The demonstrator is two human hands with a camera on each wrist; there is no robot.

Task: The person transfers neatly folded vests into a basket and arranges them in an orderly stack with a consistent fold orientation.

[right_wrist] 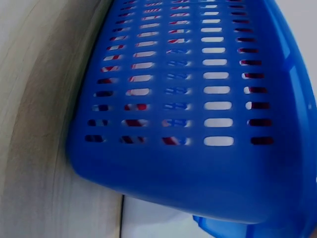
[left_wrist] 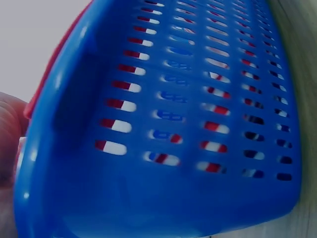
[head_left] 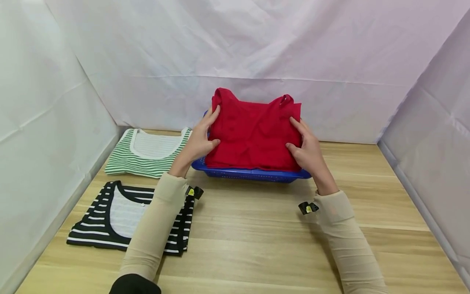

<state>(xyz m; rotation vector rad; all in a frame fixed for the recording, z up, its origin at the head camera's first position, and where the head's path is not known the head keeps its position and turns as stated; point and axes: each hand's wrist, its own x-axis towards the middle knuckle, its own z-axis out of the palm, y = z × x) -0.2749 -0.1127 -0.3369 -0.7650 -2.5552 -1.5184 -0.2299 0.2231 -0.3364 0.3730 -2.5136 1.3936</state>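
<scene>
A folded red top (head_left: 255,134), its scooped neckline at the far side, lies over a blue plastic basket (head_left: 253,174). My left hand (head_left: 200,136) holds the top's left side edge, thumb over the cloth. At the opposite edge my right hand (head_left: 307,145) holds it the same way; the other fingers of both hands are partly hidden by cloth and basket. In the left wrist view, red cloth (left_wrist: 57,52) shows over the rim beside my hand. Through the slots of the basket wall (right_wrist: 168,168) in the right wrist view, red and white show.
On the left of the wooden table (head_left: 249,228) lie a folded green-and-white striped top (head_left: 147,165) and, nearer, a black-and-white striped top (head_left: 99,220), partly under my left forearm. White sheeting (head_left: 253,49) hangs behind the basket and along both sides.
</scene>
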